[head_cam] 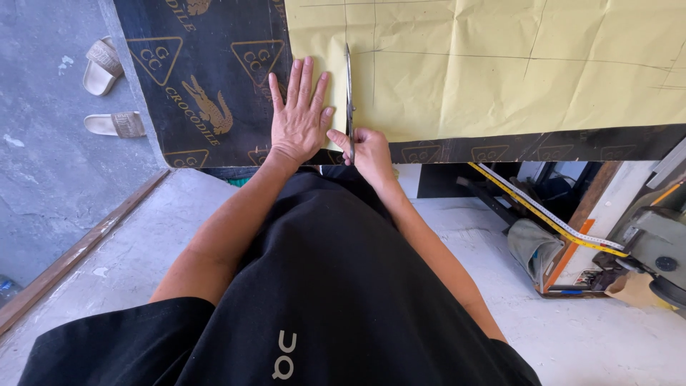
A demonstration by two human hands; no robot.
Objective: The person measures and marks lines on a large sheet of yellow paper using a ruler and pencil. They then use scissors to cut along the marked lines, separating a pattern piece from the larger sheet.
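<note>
Left of the fingers, two beige sandals lie on the concrete floor. Left hand, fingers spread, presses flat on the yellow pattern paper over a black printed board. Just beside its thumb, right hand closes on scissors, blades pointing away along the paper's cut. A yellow measuring tape hangs right of the fingers.

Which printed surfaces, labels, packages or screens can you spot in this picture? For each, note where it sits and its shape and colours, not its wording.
Printed black board: under the yellow paper, on the table; gold triangles, reptile emblems and lettering.
Measuring tape: hanging diagonally at right below the table edge; yellow strip with dark marks.
Black shirt: small pale logo near the hem.
No packages or screens in view.
</note>
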